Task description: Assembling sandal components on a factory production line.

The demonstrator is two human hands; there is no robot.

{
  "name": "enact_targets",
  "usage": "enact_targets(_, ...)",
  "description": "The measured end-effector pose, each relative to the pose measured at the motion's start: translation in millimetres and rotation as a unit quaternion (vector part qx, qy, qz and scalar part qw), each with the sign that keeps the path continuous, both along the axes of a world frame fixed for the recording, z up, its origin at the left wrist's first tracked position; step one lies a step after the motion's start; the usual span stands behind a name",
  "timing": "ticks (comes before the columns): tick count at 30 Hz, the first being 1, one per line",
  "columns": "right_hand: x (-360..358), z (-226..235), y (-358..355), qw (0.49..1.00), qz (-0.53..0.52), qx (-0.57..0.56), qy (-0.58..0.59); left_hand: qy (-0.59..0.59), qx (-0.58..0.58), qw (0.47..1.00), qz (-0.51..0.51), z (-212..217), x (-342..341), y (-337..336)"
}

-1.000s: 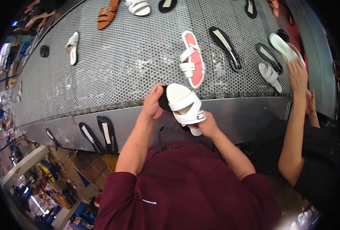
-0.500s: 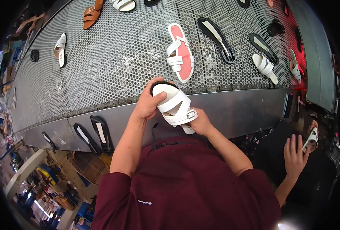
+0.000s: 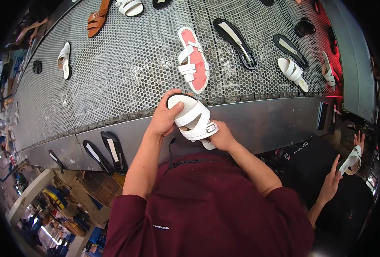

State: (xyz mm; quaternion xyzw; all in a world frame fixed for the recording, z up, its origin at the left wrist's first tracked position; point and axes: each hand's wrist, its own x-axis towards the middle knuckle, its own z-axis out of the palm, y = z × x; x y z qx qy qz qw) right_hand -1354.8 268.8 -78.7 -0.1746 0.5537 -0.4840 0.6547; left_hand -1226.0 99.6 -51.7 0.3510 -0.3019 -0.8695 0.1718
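Just in front of my torso I hold a white strappy sandal (image 3: 191, 118) with a side buckle and a black edge round its toe. My left hand (image 3: 163, 115) grips the toe end, its thumb pressed on the insole and its fingers underneath. Around the heel end, beside the buckle, my right hand (image 3: 221, 137) is closed; some of its fingers are hidden behind the shoe. Beyond my hands, a white-strapped sandal upper with a pink underside or lining (image 3: 197, 64) lies on the perforated metal conveyor (image 3: 125, 64).
Black soles (image 3: 236, 43) and white sandals (image 3: 292, 73) lie on the belt, with a brown sandal (image 3: 96, 22) at the far left. More black soles (image 3: 113, 150) rest against the metal ledge (image 3: 258, 120). At right, another person's hands (image 3: 330, 184) hold a white sandal (image 3: 352, 162).
The shoes and soles on the belt have shifted left. My hands keep their grip on the sandal almost in place. The other person's hands have moved on their sandal.
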Motion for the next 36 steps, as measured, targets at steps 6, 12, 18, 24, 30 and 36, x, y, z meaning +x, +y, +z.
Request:
enact_targets(6,-4.0,-3.5,3.5,1.0,0.004,-0.003,0.009,-0.019,0.001,1.0,-0.008,-0.5,-1.6,4.4)
enact_targets(12,-6.4,-3.6,6.1,1.0,0.006,-0.001,0.018,-0.035,-0.023,0.999,-0.031,4.4,-2.9,8.1)
enact_targets(18,-4.8,-13.0,8.1,0.987,0.032,-0.046,0.15,-0.245,-0.249,0.918,-0.189,26.9,-1.8,-2.2)
enact_targets(24,-16.0,5.3,6.1,0.983,0.042,-0.068,0.168,-0.235,-0.262,0.912,-0.213,41.0,-5.3,2.8)
enact_targets(30,-20.9,12.0,5.5,0.991,0.044,-0.045,0.115,-0.221,-0.251,0.928,-0.167,35.7,-0.2,13.2)
enact_targets(36,-32.7,4.4,18.2,0.99,0.065,-0.025,0.126,-0.198,-0.214,0.944,-0.158,28.3,0.4,26.3)
